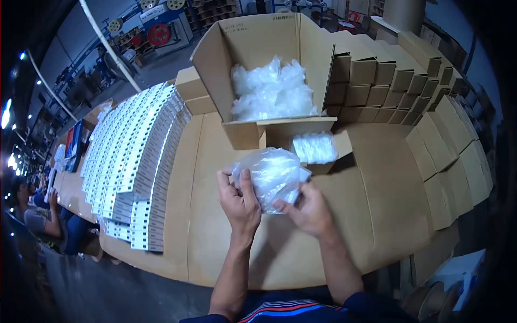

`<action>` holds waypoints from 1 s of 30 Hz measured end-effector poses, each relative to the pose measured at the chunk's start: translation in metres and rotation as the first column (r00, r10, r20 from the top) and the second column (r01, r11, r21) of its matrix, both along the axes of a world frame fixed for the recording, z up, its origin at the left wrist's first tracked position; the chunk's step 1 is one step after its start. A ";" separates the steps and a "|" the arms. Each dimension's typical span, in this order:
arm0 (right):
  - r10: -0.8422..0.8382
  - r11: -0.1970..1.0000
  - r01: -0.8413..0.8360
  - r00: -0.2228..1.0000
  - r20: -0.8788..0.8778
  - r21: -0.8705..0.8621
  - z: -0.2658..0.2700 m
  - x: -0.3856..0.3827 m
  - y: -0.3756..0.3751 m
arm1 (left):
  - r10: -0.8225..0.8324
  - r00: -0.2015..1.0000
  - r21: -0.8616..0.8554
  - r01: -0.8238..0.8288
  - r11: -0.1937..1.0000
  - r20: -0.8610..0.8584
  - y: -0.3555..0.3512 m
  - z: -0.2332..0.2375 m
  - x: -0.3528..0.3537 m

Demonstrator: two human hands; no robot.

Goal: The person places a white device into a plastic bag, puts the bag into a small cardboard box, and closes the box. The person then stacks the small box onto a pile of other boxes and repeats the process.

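A clear plastic bag (273, 175) with whitish contents is held between my two hands above the cardboard-covered table (215, 237). My left hand (240, 199) grips its left side, thumb upright against the plastic. At the lower right edge, my right hand (308, 210) pinches the bag between thumb and fingers. What is inside cannot be made out clearly. Just beyond my hands sits a small open cardboard box (343, 144) with a wrapped clear-plastic bundle (314, 148) in it. Behind that, a large open carton (258, 40) contains a heap of clear plastic bags (274, 89).
Long rows of white labelled boxes (129, 156) are stacked on the left. Brown cardboard boxes (371, 72) are piled at the back right, with more brown boxes (449, 156) along the right edge. A person (43, 215) sits at the far left.
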State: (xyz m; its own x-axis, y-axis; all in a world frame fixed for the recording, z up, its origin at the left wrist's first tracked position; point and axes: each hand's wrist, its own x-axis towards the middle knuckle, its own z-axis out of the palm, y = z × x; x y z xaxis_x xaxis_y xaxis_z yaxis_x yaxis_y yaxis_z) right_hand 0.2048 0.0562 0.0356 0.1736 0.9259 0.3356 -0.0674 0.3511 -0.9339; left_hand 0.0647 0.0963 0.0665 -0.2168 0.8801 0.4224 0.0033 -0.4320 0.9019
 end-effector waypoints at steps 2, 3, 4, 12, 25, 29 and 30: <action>0.041 0.996 -0.037 0.997 0.061 -0.076 -0.019 -0.006 -0.038 | 0.034 0.999 -0.044 -0.033 0.998 0.017 -0.019 -0.003 -0.015; 0.065 0.991 -0.049 0.990 0.129 -0.123 -0.024 -0.006 -0.052 | 0.054 0.998 -0.066 -0.053 0.996 0.027 -0.027 -0.005 -0.022; 0.087 0.969 -0.089 0.996 -0.016 -0.230 -0.025 -0.010 -0.066 | 0.051 0.998 -0.040 -0.049 0.998 0.044 -0.034 -0.009 -0.030; 0.051 0.984 -0.040 0.997 0.056 -0.174 -0.015 -0.021 -0.107 | -0.056 0.997 -0.038 0.053 0.998 -0.056 -0.101 -0.047 -0.064; -0.304 0.952 0.252 0.820 0.485 0.171 0.006 -0.043 -0.115 | 0.234 0.702 0.431 0.115 0.895 -0.673 -0.108 -0.003 -0.075; -0.317 0.948 0.273 0.796 0.515 0.161 0.004 -0.040 -0.115 | 0.131 0.774 0.397 0.165 0.903 -0.620 -0.103 -0.015 -0.069; -0.321 0.947 0.276 0.790 0.523 0.164 0.003 -0.039 -0.114 | 0.100 0.770 0.380 0.193 0.904 -0.630 -0.103 -0.015 -0.068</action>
State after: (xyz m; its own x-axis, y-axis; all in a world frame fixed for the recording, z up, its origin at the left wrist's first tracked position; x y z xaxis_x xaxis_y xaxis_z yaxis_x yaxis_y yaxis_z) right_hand 0.1655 -0.0582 0.0387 0.2086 0.8260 0.5237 0.5550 0.3409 -0.7588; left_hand -0.0035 -0.0071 0.0520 0.2601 0.5990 0.7573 0.4674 -0.7644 0.4440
